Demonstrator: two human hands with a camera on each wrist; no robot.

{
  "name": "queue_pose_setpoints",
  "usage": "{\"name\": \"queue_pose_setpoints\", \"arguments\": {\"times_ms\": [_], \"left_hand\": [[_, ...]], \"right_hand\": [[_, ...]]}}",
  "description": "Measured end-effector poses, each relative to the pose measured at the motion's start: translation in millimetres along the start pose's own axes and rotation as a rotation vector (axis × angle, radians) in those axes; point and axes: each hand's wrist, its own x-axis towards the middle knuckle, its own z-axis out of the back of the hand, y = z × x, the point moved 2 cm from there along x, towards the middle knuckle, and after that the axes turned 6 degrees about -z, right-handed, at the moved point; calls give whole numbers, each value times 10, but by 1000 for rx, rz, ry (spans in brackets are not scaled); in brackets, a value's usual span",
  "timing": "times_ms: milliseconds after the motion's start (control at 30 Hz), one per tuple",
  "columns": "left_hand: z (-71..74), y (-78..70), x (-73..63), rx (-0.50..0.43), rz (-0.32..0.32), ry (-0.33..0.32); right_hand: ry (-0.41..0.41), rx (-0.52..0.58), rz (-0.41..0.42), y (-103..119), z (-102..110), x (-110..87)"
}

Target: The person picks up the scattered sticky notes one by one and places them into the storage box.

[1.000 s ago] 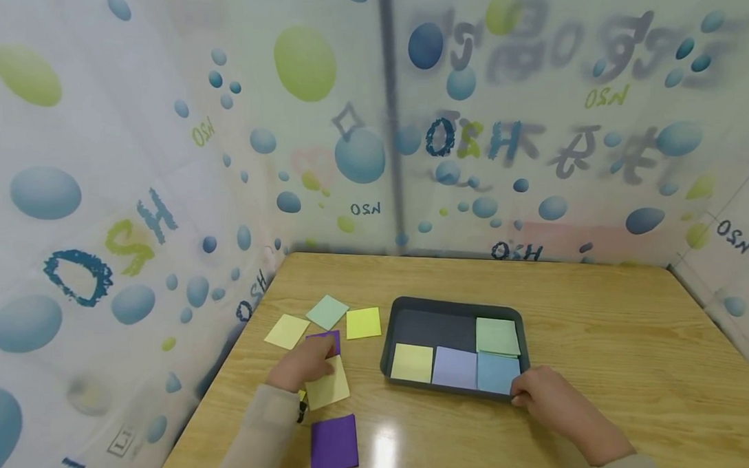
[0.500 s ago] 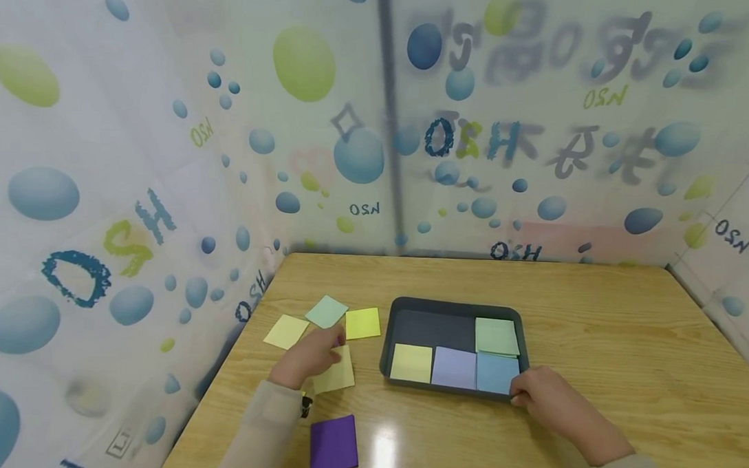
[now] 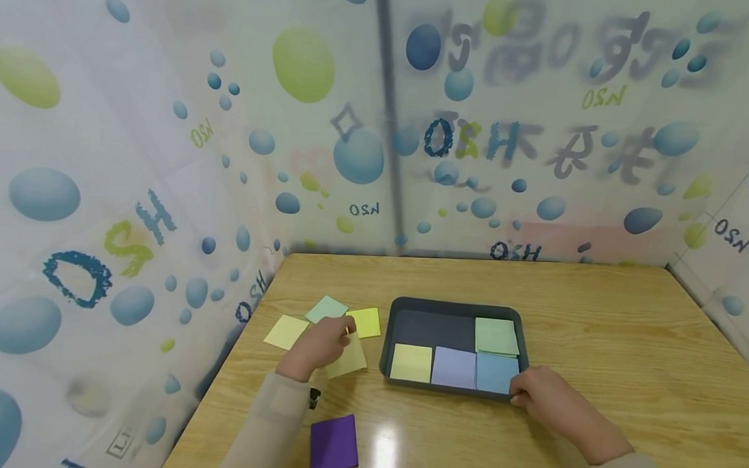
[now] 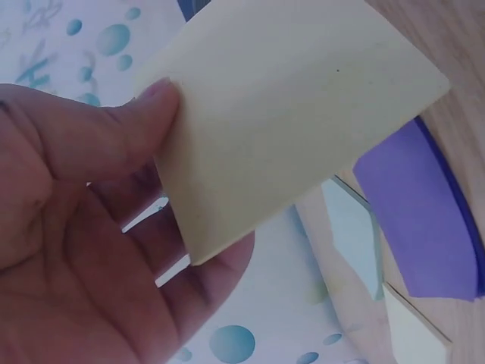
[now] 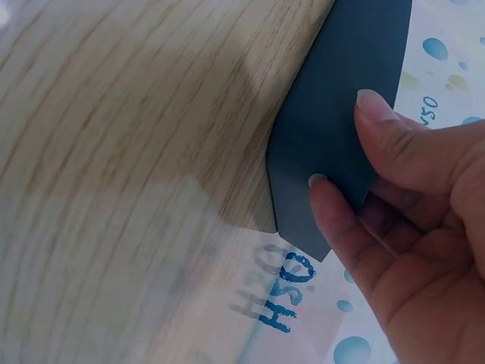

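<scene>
My left hand point(image 3: 321, 344) pinches a pale yellow sticky note pad point(image 3: 350, 359) by its edge, thumb on one face and fingers behind. In the left wrist view this sticky note pad point(image 4: 288, 121) is tilted above the table, with a purple pad point(image 4: 420, 212) beyond it. My right hand point(image 3: 545, 403) grips the near right corner of a dark tray point(image 3: 433, 325). The right wrist view has its thumb and fingers on the tray's wall point(image 5: 326, 144). In the tray lie yellow point(image 3: 412, 363), lavender point(image 3: 454, 367), blue point(image 3: 497, 373) and light green point(image 3: 497, 336) pads.
Left of the tray lie a mint pad point(image 3: 326, 309), a bright yellow pad point(image 3: 365, 322) and a pale yellow pad point(image 3: 286, 331). Another purple pad point(image 3: 334, 445) is near the front of the wooden table point(image 3: 607, 325). A patterned curtain point(image 3: 538, 164) stands behind the table.
My left hand has moved right and away from me, carrying the pale yellow sticky note pad toward the tray. My right hand and the tray have stayed put.
</scene>
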Motion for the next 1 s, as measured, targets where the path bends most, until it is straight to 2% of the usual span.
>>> {"name": "queue_pose_setpoints", "arguments": {"times_ms": [233, 567, 767, 1000], "left_hand": [[46, -93, 43, 22, -19, -14], [82, -145, 84, 14, -27, 11], [147, -258, 177, 13, -36, 45], [173, -444, 325, 14, -93, 94]], "right_hand": [[-30, -21, 43, -13, -11, -14], [-45, -15, 85, -11, 7, -14], [-40, -17, 65, -6, 4, -14], [-53, -21, 94, -17, 5, -18]]}}
